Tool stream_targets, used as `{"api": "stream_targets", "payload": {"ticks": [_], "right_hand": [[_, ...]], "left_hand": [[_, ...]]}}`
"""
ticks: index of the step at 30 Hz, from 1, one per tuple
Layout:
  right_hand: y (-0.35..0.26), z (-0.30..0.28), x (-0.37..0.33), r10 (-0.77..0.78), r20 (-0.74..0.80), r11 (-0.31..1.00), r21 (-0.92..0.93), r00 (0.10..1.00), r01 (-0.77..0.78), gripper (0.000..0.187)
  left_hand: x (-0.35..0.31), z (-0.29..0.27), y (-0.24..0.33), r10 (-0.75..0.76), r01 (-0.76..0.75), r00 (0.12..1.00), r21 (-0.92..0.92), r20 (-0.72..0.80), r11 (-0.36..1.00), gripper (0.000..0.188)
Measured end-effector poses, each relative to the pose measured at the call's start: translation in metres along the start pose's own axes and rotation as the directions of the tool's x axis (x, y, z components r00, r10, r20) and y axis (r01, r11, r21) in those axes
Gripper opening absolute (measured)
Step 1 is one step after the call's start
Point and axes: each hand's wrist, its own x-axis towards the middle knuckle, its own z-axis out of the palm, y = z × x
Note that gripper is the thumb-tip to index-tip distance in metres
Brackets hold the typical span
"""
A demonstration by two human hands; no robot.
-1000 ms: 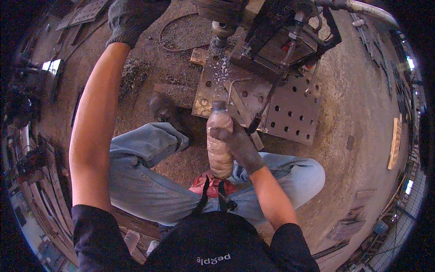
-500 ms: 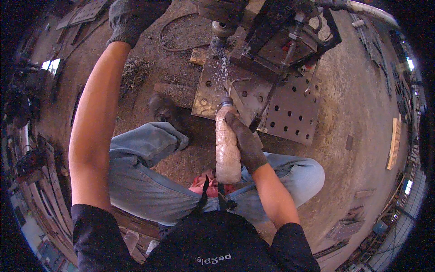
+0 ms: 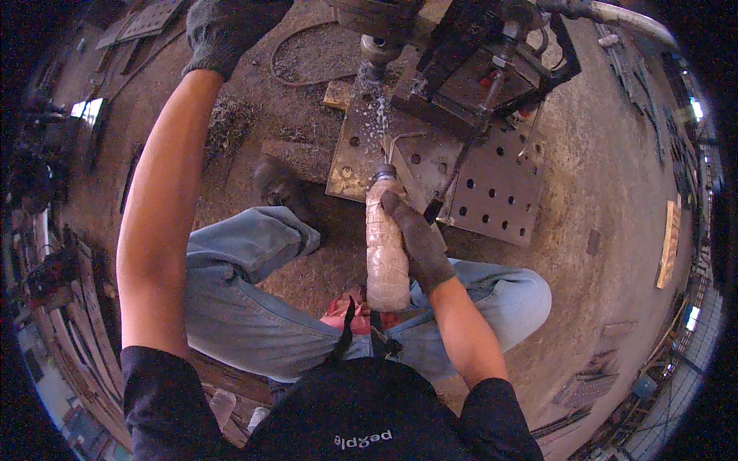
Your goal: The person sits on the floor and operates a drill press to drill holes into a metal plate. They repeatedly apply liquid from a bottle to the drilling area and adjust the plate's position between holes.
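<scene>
Far left: left hand point(image 3: 234, 34), grey glove, arm stretched forward. Fingers cut off by upper edge, so can't tell if it's wide, narrow or gripping something. Dark loop of hose or belt point(image 3: 273, 61) lies on the chip-littered floor just right of it. Boot point(image 3: 275, 183) below that, wood block point(image 3: 336, 95) further up at the plate's edge.

Centre: machine spindle point(image 3: 378, 50) hangs over the far end of the perforated plate point(image 3: 492, 192). White droplets point(image 3: 377, 115) between spindle and bottle point(image 3: 387, 265). Bottle is clear plastic, cloudy-looking contents, held over the gap between the knees, base above the red cloth point(image 3: 338, 311). Long axis runs almost straight away from the torso; neck forward at the spindle, base back to the lap. Exact tilt unclear from above.

Bent rod point(image 3: 392, 146) and flat bar point(image 3: 419, 188) sit just beyond and right of the neck.

Right hand point(image 3: 415, 238), dark glove, wrapped on the bottle's right flank, thumb over its upper body. My read: gripped there to leave the neck clear for aiming and let the palm squeeze.
</scene>
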Motion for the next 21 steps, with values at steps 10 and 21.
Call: {"api": "stream_targets", "payload": {"ticks": [10,21], "right_hand": [[0.003,-0.005,0.002,-0.047,-0.018,0.992,-0.118,0.999,0.044,0.053],[-0.007,0.003,-0.007,0.014,-0.062,0.995,-0.096,0.998,-0.020,0.045]], "left_hand": [[0.001,0.003,0.001,-0.007,0.007,1.000,0.023,0.019,1.000,0.032],[0.000,0.001,0.002,-0.011,0.011,0.998,0.012,0.059,1.000,0.032]]}}
